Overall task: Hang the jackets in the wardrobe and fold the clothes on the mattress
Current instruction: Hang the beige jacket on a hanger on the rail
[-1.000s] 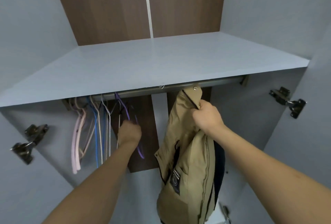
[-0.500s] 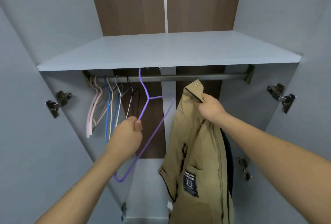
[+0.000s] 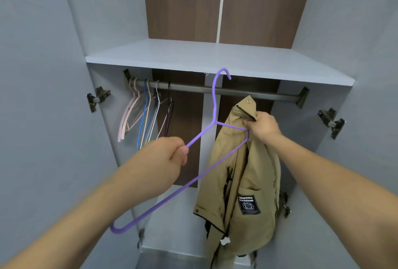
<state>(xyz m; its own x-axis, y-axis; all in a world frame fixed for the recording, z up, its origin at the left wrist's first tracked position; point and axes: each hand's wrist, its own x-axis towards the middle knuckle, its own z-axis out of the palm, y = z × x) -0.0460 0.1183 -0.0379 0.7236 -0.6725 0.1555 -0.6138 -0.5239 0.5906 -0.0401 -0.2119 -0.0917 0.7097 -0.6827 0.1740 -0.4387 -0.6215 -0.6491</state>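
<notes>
Change: the purple hanger (image 3: 212,116) is now hanging off nothing (it was on the rail (image 3: 215,90) a second ago); its right shoulder tip is touching the jacket's collar.
Left hand (image 3: 170,154): gripping the hanger's left arm.
Right hand (image 3: 263,127): pinching the tan jacket (image 3: 243,172) at the collar, holding it up below the rail.
Meaning: threading the jacket appears to be starting; hanging is not yet done.
Wardrobe (image 3: 215,57): spare hangers (image 3: 146,116) are bunching at the rail's left end.

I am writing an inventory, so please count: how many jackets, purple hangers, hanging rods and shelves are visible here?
jacket: 1
purple hanger: 1
hanging rod: 1
shelf: 1
Total: 4
</notes>
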